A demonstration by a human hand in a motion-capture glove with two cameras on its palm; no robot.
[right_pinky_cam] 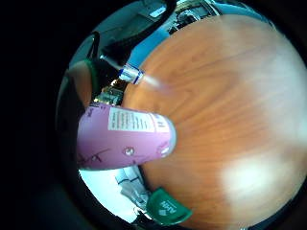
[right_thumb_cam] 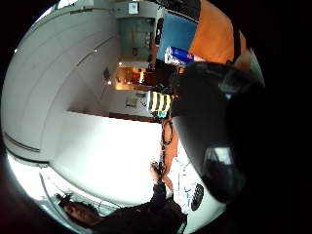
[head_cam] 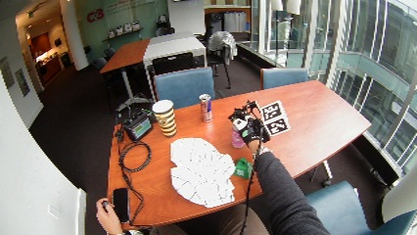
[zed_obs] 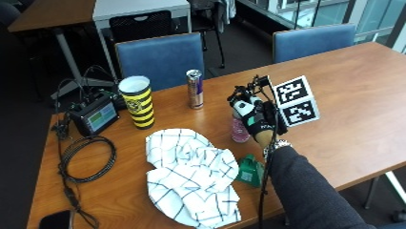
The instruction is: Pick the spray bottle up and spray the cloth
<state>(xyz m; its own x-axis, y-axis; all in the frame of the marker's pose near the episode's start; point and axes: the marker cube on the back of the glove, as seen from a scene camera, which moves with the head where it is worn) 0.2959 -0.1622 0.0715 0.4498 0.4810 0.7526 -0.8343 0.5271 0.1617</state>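
Gripping the pink cylindrical spray bottle (zed_obs: pixel 239 130), the gloved hand (zed_obs: pixel 258 119) hovers beside the crumpled checked cloth (zed_obs: pixel 190 176)

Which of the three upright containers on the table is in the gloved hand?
The pink spray bottle, gripped by the right hand; the striped cup and drink can stand untouched.

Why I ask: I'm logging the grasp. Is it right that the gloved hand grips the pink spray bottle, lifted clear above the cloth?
Not quite. The outside view shows the gloved right hand gripping the pink spray bottle beside the checked cloth, over bare table, not above the cloth.
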